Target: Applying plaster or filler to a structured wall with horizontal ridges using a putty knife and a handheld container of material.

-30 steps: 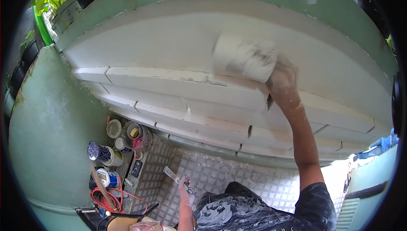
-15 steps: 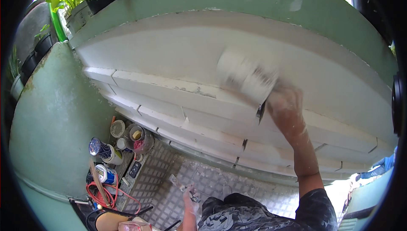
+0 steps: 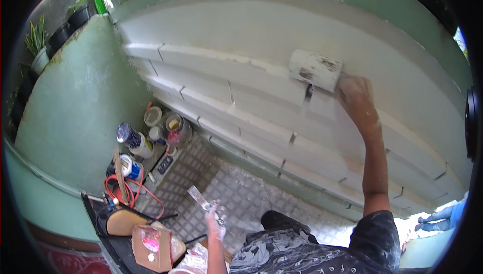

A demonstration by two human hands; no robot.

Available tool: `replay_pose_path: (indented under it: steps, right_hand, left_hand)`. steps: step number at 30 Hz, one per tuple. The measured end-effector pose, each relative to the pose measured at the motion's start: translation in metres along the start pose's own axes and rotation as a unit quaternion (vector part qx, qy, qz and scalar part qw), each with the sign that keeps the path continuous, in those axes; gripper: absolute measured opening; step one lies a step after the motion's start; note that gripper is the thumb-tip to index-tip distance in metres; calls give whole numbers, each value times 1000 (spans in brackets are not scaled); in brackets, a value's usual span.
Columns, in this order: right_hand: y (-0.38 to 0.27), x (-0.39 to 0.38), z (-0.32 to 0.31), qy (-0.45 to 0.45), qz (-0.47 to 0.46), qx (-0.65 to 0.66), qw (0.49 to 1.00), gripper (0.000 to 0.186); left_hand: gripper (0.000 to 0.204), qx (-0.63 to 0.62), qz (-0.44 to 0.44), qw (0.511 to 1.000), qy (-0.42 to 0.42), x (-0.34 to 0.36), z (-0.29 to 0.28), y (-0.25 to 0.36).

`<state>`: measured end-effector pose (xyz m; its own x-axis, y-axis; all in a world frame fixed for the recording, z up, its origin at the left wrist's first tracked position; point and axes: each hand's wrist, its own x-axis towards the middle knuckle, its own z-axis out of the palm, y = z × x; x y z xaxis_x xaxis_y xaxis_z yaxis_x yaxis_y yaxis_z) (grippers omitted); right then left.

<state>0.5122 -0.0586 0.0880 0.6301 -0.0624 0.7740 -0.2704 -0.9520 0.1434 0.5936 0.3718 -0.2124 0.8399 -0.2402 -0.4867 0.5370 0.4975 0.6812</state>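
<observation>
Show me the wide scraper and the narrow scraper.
Wide scraper [image 3: 316, 70]: head view, middle of its blade; right hand [image 3: 357, 95] holds it.
Narrow scraper [image 3: 197, 196]: head view, on its blade; left hand [image 3: 216, 221] holds it.

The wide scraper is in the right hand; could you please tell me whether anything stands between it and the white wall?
Nothing visible stands between the wide scraper and the white wall, though I cannot tell whether they touch.
</observation>
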Motion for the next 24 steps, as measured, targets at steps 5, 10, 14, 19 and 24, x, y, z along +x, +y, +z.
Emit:
replay_pose_path:
  steps: [5, 10, 14, 19, 24]
  right_hand:
    - [-20, -19, -22, -57, 48, 185, 980, 31]
    - [-72, -95, -51, -115, -3, 392, 913, 34]
    - [-130, -168, -62, -305, 72, 509, 802, 25]
    - [-157, -236, -75, -342, 236, 633, 653, 26]
    - [-140, -282, -61, -360, 282, 672, 583, 24]
  left_hand:
    - [17, 9, 88, 996, 9, -57, -10, -4]
    - [23, 147, 269, 944, -120, -105, 16, -14]
    - [38, 205, 314, 914, -154, -144, 45, -34]
    - [39, 171, 211, 943, -193, -176, 59, -74]
    - [24, 198, 138, 964, -107, -200, 69, -111]
